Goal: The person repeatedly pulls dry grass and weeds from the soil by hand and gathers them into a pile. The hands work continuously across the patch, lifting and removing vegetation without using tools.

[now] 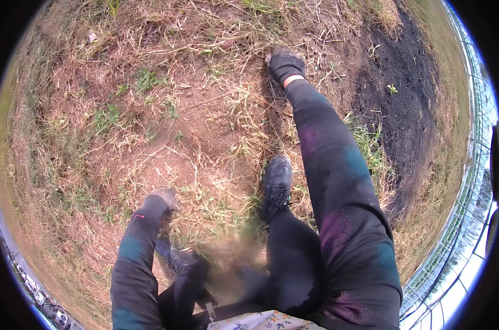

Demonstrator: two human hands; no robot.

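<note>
My right hand [285,64], in a dark, dirt-covered work glove, reaches far out and down to the ground at the upper middle. Its fingers look curled among dry grass stalks [249,53], and what lies under them is hidden. Close to my left shoe [177,260], my left hand [167,199] is low over dry cut grass [200,214]. It looks dusty and bent inward, with its fingers mostly turned from view. Bare reddish-brown soil [200,111] shows between the two hands.
My right shoe [277,181] stands on the grass between my arms. Green weeds [145,80] grow at the left. A strip of black material [398,95] runs along the right, beyond which a metal framework [474,136] curves at the rim.
</note>
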